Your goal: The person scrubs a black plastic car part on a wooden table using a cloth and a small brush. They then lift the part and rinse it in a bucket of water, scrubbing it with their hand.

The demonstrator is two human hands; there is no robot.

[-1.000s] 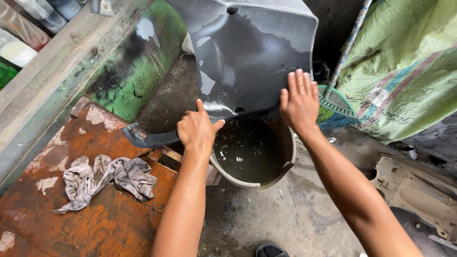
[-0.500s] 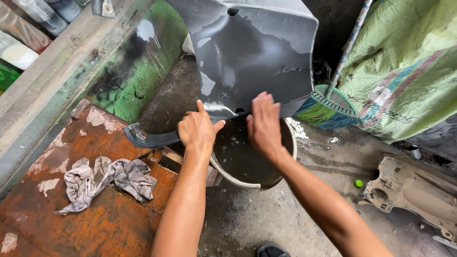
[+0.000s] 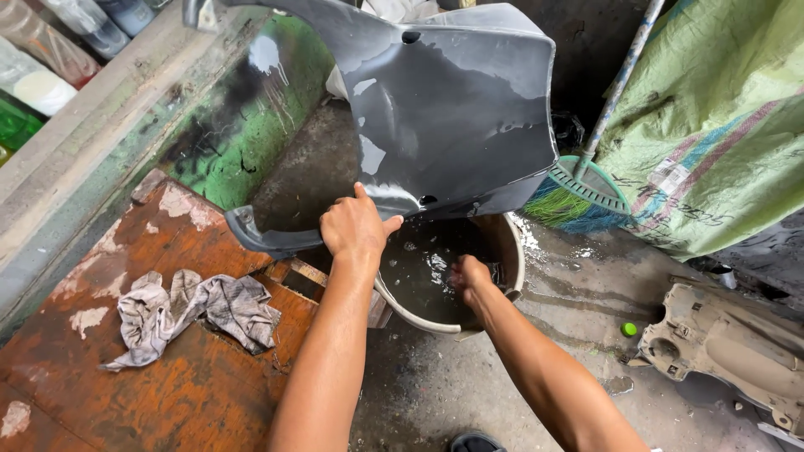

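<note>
- Dropping from the face of the grey panel, the right hand is now dipping into the bucket, where half a second ago it was lying flat against the wet plastic; the left hand is keeping its place.
- That left hand is closing around the lower rim of the grey motorcycle body panel, thumb on top, fingers curled under, holding it tilted above and partly over the bucket.
- Fingers of the right hand are curling loosely at the surface of the dark water; whether they are pinching anything I cannot tell.
- Judging by this, the wet-washing step is in hand: the right hand is fetching water while the left is steadying the panel. The next move would call for lifting the wet hand straight up and back onto the panel face without knocking the bucket rim.
- Just above the right hand, the panel's bottom edge is overhanging the bucket, so room upward is tight; the way out is toward the body.
- Beyond the right hand, a broom and a green woven sack are crowding that side, with a beige fairing piece lying on the floor.
- Left of the left hand, a rusty orange counter is carrying a crumpled rag, within easy reach.
</note>
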